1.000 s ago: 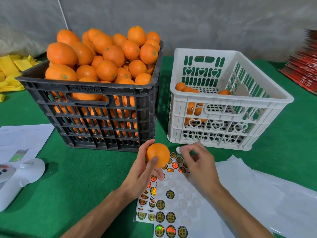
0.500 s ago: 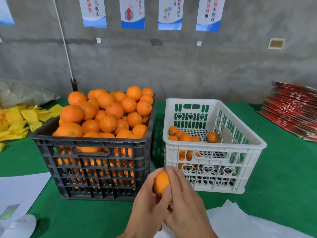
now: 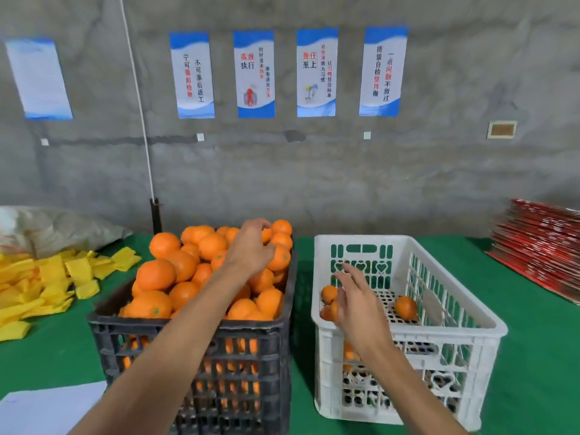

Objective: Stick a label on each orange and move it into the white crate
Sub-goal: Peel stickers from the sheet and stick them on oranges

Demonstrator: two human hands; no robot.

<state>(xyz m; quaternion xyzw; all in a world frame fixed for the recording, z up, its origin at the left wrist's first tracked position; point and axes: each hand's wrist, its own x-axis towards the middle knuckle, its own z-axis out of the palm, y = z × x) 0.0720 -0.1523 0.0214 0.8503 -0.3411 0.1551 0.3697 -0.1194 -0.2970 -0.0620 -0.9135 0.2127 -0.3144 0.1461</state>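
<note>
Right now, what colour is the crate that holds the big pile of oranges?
Black crate; it shows best in the head view.

Black plastic crate (image 3: 194, 365) and white plastic crate (image 3: 408, 337), both perforated and smooth. Oranges (image 3: 157, 274) with dimpled, slightly shiny peel. Matt green cloth covers the worktop (image 3: 533, 356). Rough grey concrete wall (image 3: 314, 174).

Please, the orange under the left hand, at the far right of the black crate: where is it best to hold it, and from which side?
Probably from above, fingers curled around the upper half of the orange. It sits atop the heap beside the black crate rim, so only its top is free; the left hand is there.
</note>
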